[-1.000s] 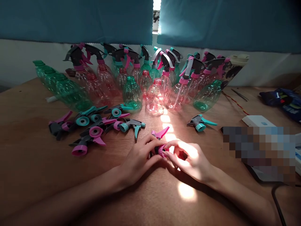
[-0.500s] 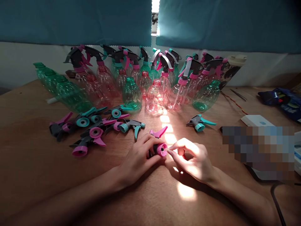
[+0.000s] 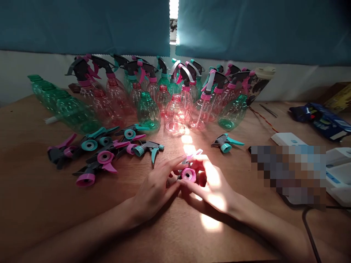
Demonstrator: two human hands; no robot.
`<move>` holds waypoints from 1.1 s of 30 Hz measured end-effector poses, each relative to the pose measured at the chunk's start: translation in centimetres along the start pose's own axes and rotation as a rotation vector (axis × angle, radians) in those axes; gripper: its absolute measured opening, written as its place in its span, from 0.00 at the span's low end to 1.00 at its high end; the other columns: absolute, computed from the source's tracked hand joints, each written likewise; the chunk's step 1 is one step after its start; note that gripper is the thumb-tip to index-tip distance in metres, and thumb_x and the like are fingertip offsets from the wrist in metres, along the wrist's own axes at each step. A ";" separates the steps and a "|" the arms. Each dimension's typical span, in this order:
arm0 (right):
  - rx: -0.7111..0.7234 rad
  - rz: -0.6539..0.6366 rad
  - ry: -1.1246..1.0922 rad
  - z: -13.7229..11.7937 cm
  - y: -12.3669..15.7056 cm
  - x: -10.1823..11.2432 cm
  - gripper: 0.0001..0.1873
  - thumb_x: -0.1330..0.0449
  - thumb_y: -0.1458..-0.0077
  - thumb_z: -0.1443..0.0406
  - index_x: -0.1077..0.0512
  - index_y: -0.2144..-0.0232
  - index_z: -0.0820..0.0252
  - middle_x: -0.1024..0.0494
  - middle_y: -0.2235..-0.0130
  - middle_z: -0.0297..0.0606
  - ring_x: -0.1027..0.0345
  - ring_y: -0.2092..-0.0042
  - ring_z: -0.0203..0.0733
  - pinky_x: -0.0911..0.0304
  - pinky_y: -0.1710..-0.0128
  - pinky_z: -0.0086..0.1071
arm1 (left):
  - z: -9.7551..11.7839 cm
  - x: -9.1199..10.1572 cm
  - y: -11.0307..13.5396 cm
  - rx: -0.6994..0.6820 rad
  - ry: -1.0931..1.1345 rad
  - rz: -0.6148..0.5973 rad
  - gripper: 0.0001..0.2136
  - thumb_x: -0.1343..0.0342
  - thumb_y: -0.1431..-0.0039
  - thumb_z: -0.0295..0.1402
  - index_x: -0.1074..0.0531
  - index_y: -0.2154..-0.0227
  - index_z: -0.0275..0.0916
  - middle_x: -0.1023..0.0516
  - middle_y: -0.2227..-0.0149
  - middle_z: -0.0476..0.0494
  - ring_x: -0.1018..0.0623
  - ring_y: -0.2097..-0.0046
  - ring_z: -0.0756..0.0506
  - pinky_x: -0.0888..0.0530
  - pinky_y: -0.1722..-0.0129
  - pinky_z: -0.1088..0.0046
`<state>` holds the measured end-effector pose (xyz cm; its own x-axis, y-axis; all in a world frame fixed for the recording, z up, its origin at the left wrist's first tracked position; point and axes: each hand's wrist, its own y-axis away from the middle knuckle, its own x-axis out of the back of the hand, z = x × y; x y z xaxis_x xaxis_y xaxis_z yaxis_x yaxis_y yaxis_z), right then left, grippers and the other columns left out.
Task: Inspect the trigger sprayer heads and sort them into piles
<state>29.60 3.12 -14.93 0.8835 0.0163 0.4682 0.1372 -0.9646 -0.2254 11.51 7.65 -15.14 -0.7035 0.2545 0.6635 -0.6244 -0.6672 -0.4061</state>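
Observation:
Between both hands is a grey trigger spray head with a pink collar (image 3: 188, 176), its round opening facing me. My left hand (image 3: 157, 184) is closed round its grey body from the left. From the right, the fingers and thumb of my right hand (image 3: 212, 182) curve about the pink collar and partly cover the pink trigger. A pile of loose spray heads (image 3: 105, 157) in pink and teal lies to the left of my hands. One teal spray head (image 3: 226, 143) lies apart, beyond my right hand.
Behind the hands stand rows of bottles, among them an open clear pink bottle (image 3: 175, 115) and an open green bottle (image 3: 148, 113); several have spray heads fitted. On the right are a blurred-out device (image 3: 287, 175), a white power strip (image 3: 340, 175), a black cable (image 3: 309, 226) and a blue packet (image 3: 323, 118).
My right hand has moved left from a pinch at the collar's edge to fingers around the collar. The spray head's opening has turned more toward me. The whole view has shifted slightly.

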 end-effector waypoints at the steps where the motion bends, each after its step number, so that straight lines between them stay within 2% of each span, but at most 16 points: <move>1: -0.022 0.003 -0.042 0.1 -0.1 0.2 0.17 0.40 0.43 0.63 0.38 0.53 0.57 0.21 0.64 0.37 0.24 0.68 0.39 0.28 0.73 0.28 | 0.0 0.0 0.0 -0.010 -0.002 0.004 0.30 0.43 0.42 0.23 0.45 0.39 0.46 0.26 0.50 0.44 0.23 0.54 0.46 0.24 0.55 0.69; 3: -0.054 -0.002 -0.077 0.4 -0.4 0.8 0.16 0.39 0.45 0.62 0.36 0.55 0.59 0.22 0.64 0.38 0.26 0.70 0.39 0.30 0.74 0.29 | 0.1 0.0 -0.1 -0.032 0.000 0.027 0.26 0.43 0.40 0.24 0.43 0.41 0.45 0.25 0.51 0.44 0.23 0.58 0.48 0.24 0.55 0.70; 6: -0.055 0.018 0.084 0.9 -0.8 2.4 0.11 0.40 0.44 0.61 0.33 0.60 0.59 0.24 0.66 0.37 0.29 0.72 0.37 0.32 0.75 0.29 | 0.3 0.0 -0.1 -0.041 0.001 0.101 0.20 0.44 0.39 0.26 0.38 0.45 0.41 0.25 0.57 0.44 0.24 0.62 0.49 0.23 0.62 0.73; 10: -0.117 0.051 0.221 0.9 0.2 5.5 0.09 0.42 0.42 0.60 0.32 0.61 0.58 0.24 0.67 0.35 0.29 0.71 0.38 0.34 0.75 0.29 | 0.4 0.2 -0.2 -0.006 -0.002 0.143 0.14 0.45 0.39 0.26 0.35 0.50 0.38 0.28 0.62 0.46 0.25 0.67 0.51 0.23 0.69 0.77; 13: -0.181 0.145 0.270 0.9 2.3 7.7 0.13 0.43 0.41 0.55 0.32 0.60 0.57 0.23 0.65 0.36 0.29 0.72 0.38 0.34 0.75 0.29 | 0.4 0.3 -0.2 -0.007 0.004 0.144 0.12 0.46 0.39 0.26 0.34 0.53 0.38 0.29 0.64 0.47 0.26 0.69 0.52 0.24 0.70 0.78; 16: -0.237 0.326 0.352 1.6 4.6 9.0 0.17 0.42 0.44 0.51 0.31 0.62 0.58 0.23 0.65 0.39 0.29 0.73 0.40 0.34 0.76 0.30 | 0.3 0.2 -0.2 -0.012 0.015 0.142 0.10 0.46 0.38 0.27 0.33 0.54 0.38 0.29 0.64 0.47 0.26 0.69 0.52 0.24 0.71 0.78; 19: -0.280 0.364 0.504 2.8 6.4 9.0 0.20 0.41 0.45 0.49 0.31 0.60 0.58 0.22 0.64 0.41 0.28 0.71 0.43 0.32 0.71 0.35 | 0.1 0.1 -0.3 0.003 0.015 0.138 0.09 0.46 0.38 0.29 0.33 0.55 0.39 0.28 0.65 0.48 0.26 0.70 0.52 0.25 0.72 0.79; 24: -0.181 0.331 0.785 4.3 6.4 8.2 0.18 0.42 0.44 0.52 0.29 0.58 0.59 0.23 0.58 0.44 0.27 0.59 0.51 0.33 0.62 0.40 | -0.2 0.1 -0.3 -0.017 0.012 0.145 0.08 0.47 0.37 0.32 0.32 0.56 0.39 0.28 0.65 0.47 0.27 0.71 0.52 0.27 0.74 0.79; 28: -0.176 0.305 0.927 4.2 4.4 8.0 0.16 0.44 0.42 0.53 0.29 0.59 0.58 0.23 0.58 0.42 0.27 0.61 0.49 0.37 0.69 0.36 | -0.2 0.5 -0.4 -0.037 -0.041 0.123 0.07 0.50 0.35 0.33 0.29 0.60 0.38 0.29 0.67 0.48 0.28 0.72 0.52 0.28 0.72 0.78; 33: -0.269 0.303 1.082 3.7 2.3 7.9 0.17 0.45 0.41 0.53 0.29 0.59 0.58 0.21 0.59 0.41 0.26 0.64 0.49 0.47 0.76 0.32 | -0.2 1.5 -0.5 -0.128 -0.107 0.078 0.12 0.53 0.33 0.35 0.28 0.68 0.36 0.27 0.72 0.48 0.28 0.72 0.51 0.31 0.70 0.77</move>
<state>38.54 2.02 -14.94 0.0004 -0.3342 0.9425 -0.2293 -0.9174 -0.3252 10.73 8.45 -14.09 -0.7154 0.1252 0.6874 -0.6124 -0.5861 -0.5306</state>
